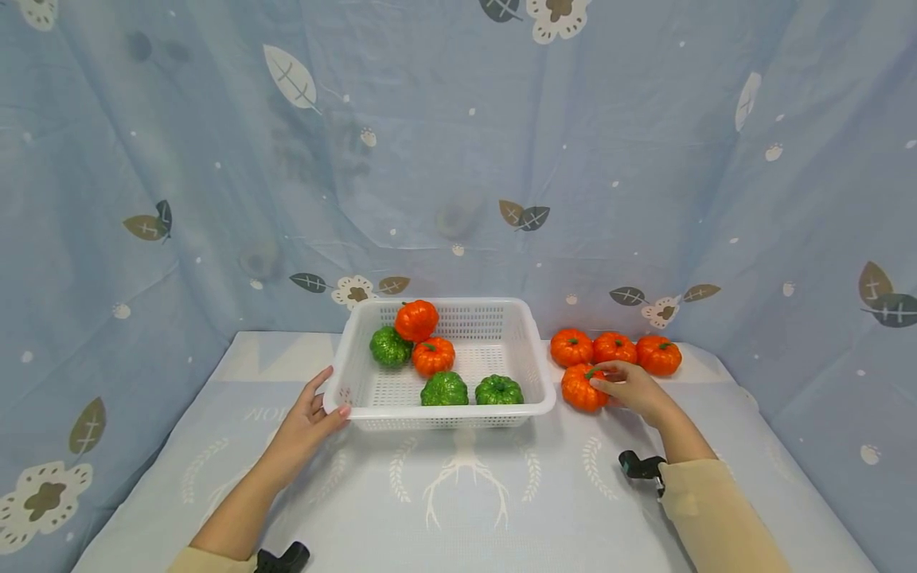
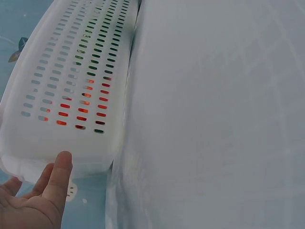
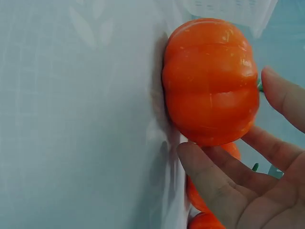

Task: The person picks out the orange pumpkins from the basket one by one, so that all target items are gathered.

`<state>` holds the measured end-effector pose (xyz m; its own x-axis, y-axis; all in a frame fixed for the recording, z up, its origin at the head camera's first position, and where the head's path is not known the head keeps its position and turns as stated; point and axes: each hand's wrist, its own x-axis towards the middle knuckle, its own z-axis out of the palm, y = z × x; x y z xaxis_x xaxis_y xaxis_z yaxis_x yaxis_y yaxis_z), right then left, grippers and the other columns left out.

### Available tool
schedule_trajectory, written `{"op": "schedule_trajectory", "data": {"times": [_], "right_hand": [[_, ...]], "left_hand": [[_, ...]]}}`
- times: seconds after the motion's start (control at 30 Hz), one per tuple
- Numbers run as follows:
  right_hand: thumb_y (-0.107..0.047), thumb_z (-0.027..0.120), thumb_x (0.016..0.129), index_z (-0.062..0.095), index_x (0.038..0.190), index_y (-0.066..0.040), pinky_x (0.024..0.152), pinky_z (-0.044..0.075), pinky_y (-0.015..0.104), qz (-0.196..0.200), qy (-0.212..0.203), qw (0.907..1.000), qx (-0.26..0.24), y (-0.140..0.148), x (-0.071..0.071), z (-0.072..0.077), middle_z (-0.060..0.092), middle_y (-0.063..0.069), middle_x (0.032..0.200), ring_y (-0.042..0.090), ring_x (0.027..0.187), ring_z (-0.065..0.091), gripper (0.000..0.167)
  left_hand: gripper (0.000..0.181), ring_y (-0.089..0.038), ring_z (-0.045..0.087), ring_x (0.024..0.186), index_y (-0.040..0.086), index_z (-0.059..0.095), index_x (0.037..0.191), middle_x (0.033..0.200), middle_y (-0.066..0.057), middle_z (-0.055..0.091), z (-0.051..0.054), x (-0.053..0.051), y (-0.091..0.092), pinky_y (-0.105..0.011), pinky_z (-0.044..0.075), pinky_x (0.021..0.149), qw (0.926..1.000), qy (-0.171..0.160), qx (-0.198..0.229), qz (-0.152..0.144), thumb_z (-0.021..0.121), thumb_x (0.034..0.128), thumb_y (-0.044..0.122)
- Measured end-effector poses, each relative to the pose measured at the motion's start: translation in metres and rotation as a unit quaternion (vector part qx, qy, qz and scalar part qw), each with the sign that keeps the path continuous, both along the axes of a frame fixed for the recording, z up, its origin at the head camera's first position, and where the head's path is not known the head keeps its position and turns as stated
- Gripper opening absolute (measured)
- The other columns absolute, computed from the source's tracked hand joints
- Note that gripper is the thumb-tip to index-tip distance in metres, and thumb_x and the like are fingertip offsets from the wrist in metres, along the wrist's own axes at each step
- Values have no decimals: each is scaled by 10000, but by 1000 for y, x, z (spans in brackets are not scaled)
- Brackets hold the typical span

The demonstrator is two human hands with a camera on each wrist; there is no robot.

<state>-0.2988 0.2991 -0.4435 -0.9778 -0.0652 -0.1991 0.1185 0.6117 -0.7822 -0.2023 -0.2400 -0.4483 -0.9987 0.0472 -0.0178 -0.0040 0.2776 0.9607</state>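
Observation:
My right hand [image 1: 634,387] grips a small orange pumpkin [image 1: 582,388] with a green stem, on the table just right of the basket. Fingertips lie over its top near the stem, and the thumb touches its side in the right wrist view. At the front left corner of a white plastic basket [image 1: 540,390] is my left hand [image 1: 311,418], its fingers spread and fairly straight, thumb against the front. Inside the basket are orange pumpkins [image 1: 433,357] and ribbed green pumpkins [image 1: 444,388]. One orange pumpkin [image 1: 416,321] sits high against the back wall.
Behind the gripped pumpkin, three more orange pumpkins [image 1: 614,348] stand in a row near the table's back edge. A pale patterned cloth covers the table [image 1: 466,501]. Blue printed curtains [image 1: 430,159] hang behind and at both sides.

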Motion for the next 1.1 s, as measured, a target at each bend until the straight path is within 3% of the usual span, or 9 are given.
{"op": "schedule_trajectory", "data": {"times": [0.17, 0.5, 1.1], "right_hand": [[-332, 789, 871, 438, 1451, 1, 909, 549, 477, 72, -12, 9997, 221, -1, 1, 1, 474, 301, 1383, 435, 1170, 537, 755], [-289, 800, 864, 455, 1444, -16, 905, 552, 467, -7, -108, 9997, 240, -3, -1, 1, 474, 286, 1387, 423, 1166, 539, 729], [-260, 782, 884, 446, 1443, 9, 928, 542, 466, 118, 29, 9998, 134, -2, -1, 0, 464, 298, 1400, 434, 1188, 530, 706]], "left_hand": [[923, -355, 487, 1330, 241, 45, 1621, 1484, -221, 427, 1, 0, 0, -459, 468, 1035, 10000, -48, -7, 42, 691, 965, 293], [916, -365, 483, 1335, 251, 45, 1621, 1499, -218, 414, 1, 1, 0, -509, 438, 1056, 10000, -53, -46, 36, 686, 968, 293], [913, -357, 492, 1325, 240, 45, 1621, 1490, -225, 416, -1, 0, 0, -448, 476, 1027, 10000, 1, 43, -35, 685, 971, 270]]}}
